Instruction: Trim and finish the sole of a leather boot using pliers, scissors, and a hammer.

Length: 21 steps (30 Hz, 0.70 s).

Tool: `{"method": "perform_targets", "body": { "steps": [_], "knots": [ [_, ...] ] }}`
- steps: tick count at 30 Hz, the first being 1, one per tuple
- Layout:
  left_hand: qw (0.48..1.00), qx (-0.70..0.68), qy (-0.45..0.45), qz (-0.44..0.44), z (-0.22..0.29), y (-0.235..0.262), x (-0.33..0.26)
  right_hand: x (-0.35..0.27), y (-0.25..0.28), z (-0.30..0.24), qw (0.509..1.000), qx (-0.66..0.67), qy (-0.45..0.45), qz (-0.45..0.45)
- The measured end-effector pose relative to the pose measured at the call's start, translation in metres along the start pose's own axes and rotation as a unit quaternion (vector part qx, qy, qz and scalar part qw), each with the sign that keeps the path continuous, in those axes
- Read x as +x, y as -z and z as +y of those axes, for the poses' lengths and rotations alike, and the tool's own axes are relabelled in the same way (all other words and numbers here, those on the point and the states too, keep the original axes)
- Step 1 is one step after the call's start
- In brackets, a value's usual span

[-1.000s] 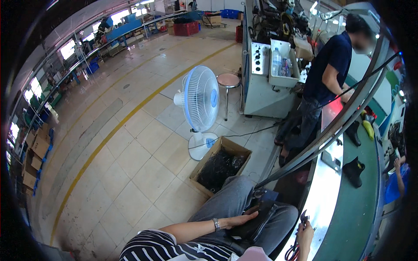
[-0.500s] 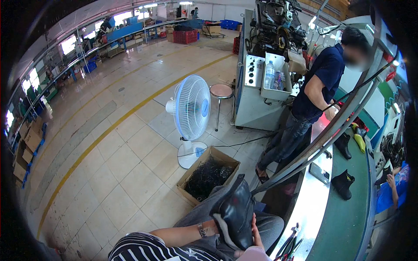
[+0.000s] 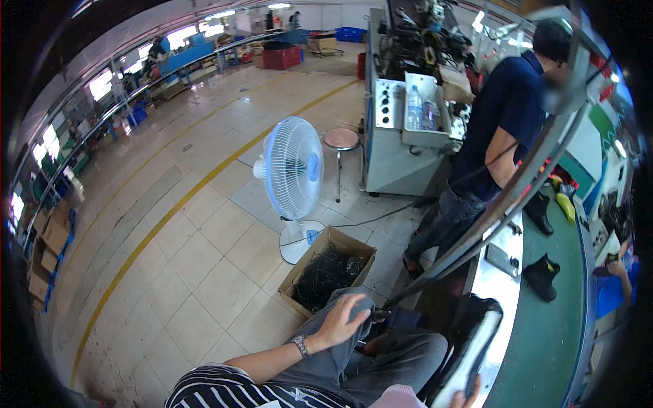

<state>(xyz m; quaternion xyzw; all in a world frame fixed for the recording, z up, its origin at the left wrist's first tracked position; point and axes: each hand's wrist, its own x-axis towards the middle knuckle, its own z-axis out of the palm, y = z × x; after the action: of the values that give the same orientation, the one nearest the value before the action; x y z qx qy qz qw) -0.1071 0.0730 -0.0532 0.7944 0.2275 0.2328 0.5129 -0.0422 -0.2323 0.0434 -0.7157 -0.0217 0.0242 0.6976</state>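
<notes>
My right hand, at the lower edge, grips a black boot by its near end. The boot is tipped on its side over the bench's metal edge, its pale sole turned up. Over my knee, my left hand hangs with its fingers apart and holds nothing. A watch is on that wrist. Just beyond the left hand stands a cardboard box of black scraps. Further up the green belt stand another black boot and a second black boot.
A white standing fan and a round stool stand ahead. A co-worker in dark blue bends over the bench beside a machine. A slanting metal post crosses in front. A phone lies on the metal edge.
The boot has gone from between both hands over my lap to the right, above the bench edge, in my right hand. My left hand has let go and moved forward over the knee.
</notes>
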Motion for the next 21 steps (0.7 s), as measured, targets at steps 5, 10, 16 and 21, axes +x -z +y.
{"method": "perform_targets", "body": {
  "steps": [5, 10, 16, 21],
  "knots": [
    [0.989, 0.127, -0.072, 0.038, -0.024, 0.01, 0.027, 0.061, 0.065, 0.005, 0.971, -0.021, 0.038, 0.234],
    [0.979, 0.192, -0.07, 0.016, -0.033, -0.006, 0.037, 0.136, 0.162, 0.062, 0.919, -0.112, 0.075, 0.369],
    [0.963, 0.263, -0.045, -0.023, -0.058, -0.034, 0.036, 0.17, 0.136, 0.054, 0.903, -0.355, 0.057, 0.233],
    [0.956, 0.289, -0.022, -0.04, -0.056, -0.042, 0.042, 0.281, 0.095, 0.062, 0.967, -0.234, 0.053, 0.085]
  ]
}}
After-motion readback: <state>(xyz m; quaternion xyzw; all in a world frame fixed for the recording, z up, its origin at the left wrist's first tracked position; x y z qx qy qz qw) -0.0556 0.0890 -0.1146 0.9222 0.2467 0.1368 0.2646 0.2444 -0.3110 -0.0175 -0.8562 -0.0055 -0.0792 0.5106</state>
